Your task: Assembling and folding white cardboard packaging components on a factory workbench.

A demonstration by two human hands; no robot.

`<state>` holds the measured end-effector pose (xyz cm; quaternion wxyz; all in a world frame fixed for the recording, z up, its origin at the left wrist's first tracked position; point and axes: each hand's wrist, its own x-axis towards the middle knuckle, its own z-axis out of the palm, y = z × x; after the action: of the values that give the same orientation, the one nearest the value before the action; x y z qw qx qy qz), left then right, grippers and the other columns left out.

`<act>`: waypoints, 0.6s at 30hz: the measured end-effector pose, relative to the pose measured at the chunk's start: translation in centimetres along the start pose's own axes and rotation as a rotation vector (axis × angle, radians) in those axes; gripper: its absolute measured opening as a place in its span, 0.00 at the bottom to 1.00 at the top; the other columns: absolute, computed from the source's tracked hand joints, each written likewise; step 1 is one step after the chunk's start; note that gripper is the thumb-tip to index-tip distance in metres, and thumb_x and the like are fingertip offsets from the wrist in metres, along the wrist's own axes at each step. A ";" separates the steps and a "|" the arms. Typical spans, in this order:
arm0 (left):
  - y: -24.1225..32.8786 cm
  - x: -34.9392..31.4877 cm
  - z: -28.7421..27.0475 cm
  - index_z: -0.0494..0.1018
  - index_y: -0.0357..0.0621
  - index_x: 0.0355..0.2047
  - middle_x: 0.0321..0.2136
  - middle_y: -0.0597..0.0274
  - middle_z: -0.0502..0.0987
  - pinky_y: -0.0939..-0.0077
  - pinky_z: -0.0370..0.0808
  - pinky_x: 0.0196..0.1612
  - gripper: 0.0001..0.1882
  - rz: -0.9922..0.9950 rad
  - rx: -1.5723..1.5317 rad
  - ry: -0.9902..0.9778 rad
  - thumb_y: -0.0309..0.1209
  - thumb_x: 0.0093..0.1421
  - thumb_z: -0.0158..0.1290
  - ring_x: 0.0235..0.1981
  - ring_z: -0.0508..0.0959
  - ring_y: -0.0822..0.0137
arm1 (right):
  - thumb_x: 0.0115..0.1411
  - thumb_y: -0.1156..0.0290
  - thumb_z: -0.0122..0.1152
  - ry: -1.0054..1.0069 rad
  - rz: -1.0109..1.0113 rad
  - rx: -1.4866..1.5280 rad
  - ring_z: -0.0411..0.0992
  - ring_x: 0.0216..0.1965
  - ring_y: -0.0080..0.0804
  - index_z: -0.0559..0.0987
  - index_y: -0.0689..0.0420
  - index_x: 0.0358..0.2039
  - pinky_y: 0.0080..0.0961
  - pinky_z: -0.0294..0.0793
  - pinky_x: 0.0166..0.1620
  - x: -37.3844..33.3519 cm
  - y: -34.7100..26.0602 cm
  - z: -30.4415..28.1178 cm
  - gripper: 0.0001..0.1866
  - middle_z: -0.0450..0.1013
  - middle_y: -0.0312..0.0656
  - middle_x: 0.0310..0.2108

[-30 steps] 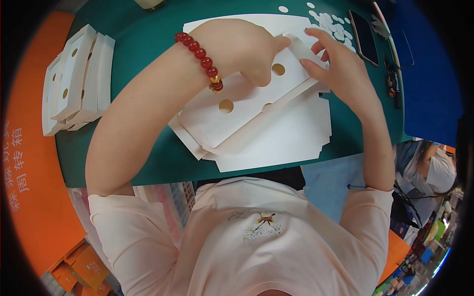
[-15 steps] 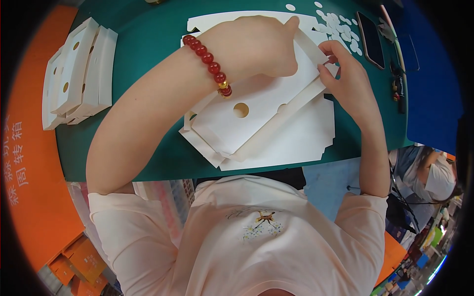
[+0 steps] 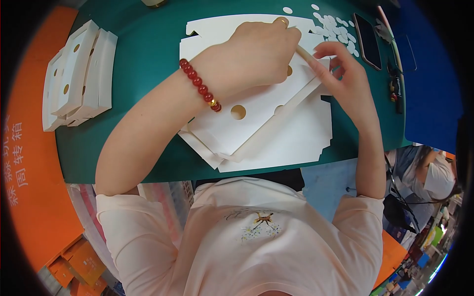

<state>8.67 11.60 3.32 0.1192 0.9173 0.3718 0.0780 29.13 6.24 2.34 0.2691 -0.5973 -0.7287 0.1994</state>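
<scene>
A partly folded white cardboard box (image 3: 256, 118) lies slantwise before me, with round holes in its face and raised side flaps. Beneath it are flat white cardboard blanks (image 3: 301, 143). My left hand (image 3: 269, 52), a red bead bracelet at its wrist, reaches across the box. Its fingers are curled at the far end, and their tips are partly hidden. At the box's far right corner my right hand (image 3: 345, 74) grips the end flap, its thumb stretched along the inside and its fingers bent outside.
Folded white boxes (image 3: 74, 74) are stacked on the green table (image 3: 133, 64) at the left. White round discs (image 3: 335, 29), a phone (image 3: 368, 42) and a dark pen-like thing (image 3: 396, 89) lie at the far right. An orange surface (image 3: 34, 123) borders the table's left. Another person sits at the right.
My left hand has drawn back slightly and turned, with its fingers now curled at the box's far end. The right thumb has stretched out along the end flap.
</scene>
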 end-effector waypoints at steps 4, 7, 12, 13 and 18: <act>-0.3 -0.3 1.3 0.69 0.36 0.51 0.39 0.45 0.76 0.62 0.75 0.44 0.24 0.079 -0.065 0.189 0.22 0.53 0.59 0.40 0.78 0.49 | 0.61 0.68 0.65 0.056 0.159 0.387 0.73 0.36 0.20 0.79 0.57 0.44 0.16 0.71 0.37 -0.1 0.9 0.0 0.12 0.77 0.36 0.38; -0.2 -0.3 1.4 0.70 0.37 0.50 0.39 0.47 0.77 0.62 0.74 0.46 0.23 0.133 -0.105 0.254 0.20 0.52 0.59 0.42 0.77 0.49 | 0.62 0.67 0.66 0.012 0.105 0.410 0.72 0.34 0.20 0.81 0.57 0.42 0.15 0.70 0.37 -0.5 1.8 0.5 0.11 0.77 0.35 0.36; -0.4 0.0 1.0 0.71 0.39 0.53 0.40 0.51 0.78 0.60 0.73 0.47 0.25 0.197 0.033 0.169 0.21 0.52 0.59 0.44 0.76 0.52 | 0.63 0.65 0.65 0.028 -0.023 0.207 0.72 0.35 0.20 0.84 0.55 0.39 0.14 0.69 0.37 -0.2 1.6 0.5 0.09 0.77 0.34 0.33; -0.6 0.1 0.5 0.71 0.40 0.50 0.41 0.50 0.78 0.60 0.75 0.47 0.24 0.172 0.030 0.091 0.21 0.51 0.59 0.44 0.77 0.51 | 0.63 0.64 0.64 0.018 -0.075 0.179 0.72 0.35 0.20 0.84 0.54 0.39 0.14 0.69 0.36 0.2 1.9 0.5 0.09 0.77 0.34 0.32; -2.6 -0.2 -2.0 0.78 0.31 0.25 0.25 0.34 0.77 0.52 0.75 0.37 0.09 0.072 -0.133 0.117 0.24 0.56 0.50 0.32 0.78 0.37 | 0.62 0.65 0.65 0.021 -0.188 -0.062 0.73 0.39 0.26 0.83 0.54 0.44 0.17 0.72 0.39 4.3 1.4 1.3 0.11 0.78 0.37 0.38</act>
<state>6.30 13.59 4.54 0.1551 0.9140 0.3389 0.1603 28.72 10.76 1.15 0.2755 -0.5364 -0.7846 0.1443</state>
